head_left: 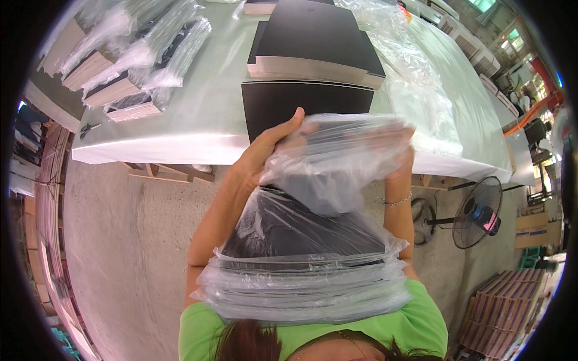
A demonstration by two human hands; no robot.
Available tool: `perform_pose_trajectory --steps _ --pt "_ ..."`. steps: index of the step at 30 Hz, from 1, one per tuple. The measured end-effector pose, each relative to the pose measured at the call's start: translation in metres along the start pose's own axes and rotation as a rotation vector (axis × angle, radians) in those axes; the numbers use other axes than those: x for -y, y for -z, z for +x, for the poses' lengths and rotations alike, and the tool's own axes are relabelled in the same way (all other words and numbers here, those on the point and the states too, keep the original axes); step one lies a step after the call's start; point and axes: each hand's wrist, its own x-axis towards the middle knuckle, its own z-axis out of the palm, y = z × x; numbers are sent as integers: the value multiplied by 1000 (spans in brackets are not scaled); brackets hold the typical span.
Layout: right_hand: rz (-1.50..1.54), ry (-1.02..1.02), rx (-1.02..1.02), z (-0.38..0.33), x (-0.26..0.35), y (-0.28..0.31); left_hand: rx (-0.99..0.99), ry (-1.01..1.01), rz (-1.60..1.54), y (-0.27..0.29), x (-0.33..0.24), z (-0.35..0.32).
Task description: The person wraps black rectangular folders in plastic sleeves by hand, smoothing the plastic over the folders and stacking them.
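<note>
A clear plastic bag (337, 162) is stretched between my hands at the table's front edge. My left hand (278, 143) grips the bag's left side, thumb pointing up and fingers partly behind the film. At the bag's right side, my right hand (400, 157) holds the plastic, its fingers blurred by the film over them. Below the hands, a black sheet in clear film (307, 231) lies on top of several more bagged layers (301, 292) against my chest. Just beyond the bag, a black board (307, 99) lies at the table edge.
Stacks of black-topped sheets (313, 36) stand mid-table on a pale cover (198, 120). Several bagged stacks (123, 90) lie at left, near scissors (88, 130). Loose clear bags (421, 96) cover the right side. A fan (478, 213) and stacked slatted panels (500, 307) stand on the right.
</note>
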Motion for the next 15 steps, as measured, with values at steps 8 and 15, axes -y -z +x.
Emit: perform_pose_trajectory --steps 8,15 --pt "65 -381 234 -26 -32 38 369 -423 -492 108 27 3" --pt "-107 -127 -2 -30 -13 2 464 -130 -192 168 58 9"
